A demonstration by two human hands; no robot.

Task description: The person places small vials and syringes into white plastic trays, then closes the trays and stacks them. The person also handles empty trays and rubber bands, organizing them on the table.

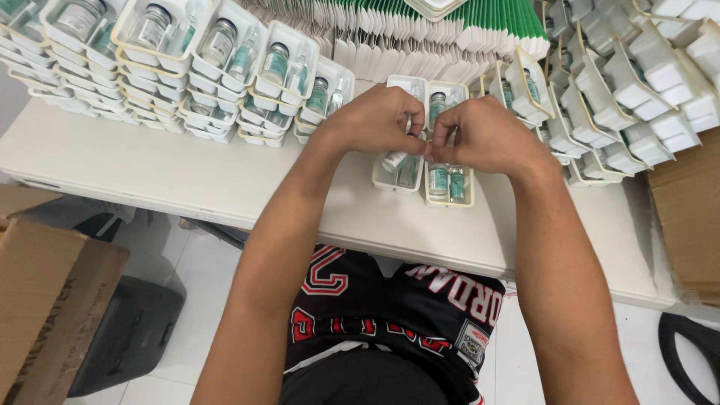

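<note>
- The person sits at a white surface [187, 176], both hands meeting over two small plastic trays.
- The left hand [375, 120] and the right hand [484, 135] touch at the fingertips, pinched together on something very small right above the left tray [396, 180]; what it is cannot be made out.
- A small vial [393, 160] lies tilted just under the left hand, over the left tray. Whether the fingers actually hold it or it simply rests in its slot is hard to tell.
- The right tray [448, 201] sits touching the left one and carries two green-labelled vials [447, 182] at its near end and another vial [437, 107] at its far end.
- To do this fiddly pinch well, I would judge it best to keep both wrists low and steady over the tray, so anything that slips drops into it and not off the edge.
- It would also help to leave the right tray undisturbed, since its vials lie loose.
- Stacks of filled trays [187, 67] stand at the far left, empty trays [637, 82] are heaped at the right, and a row of folded green-and-white cartons [450, 34] runs along the back.
- A brown cardboard box [45, 300] stands on the floor at the left, cut off by the frame.
- The hands hide most of the left tray's far end.
</note>
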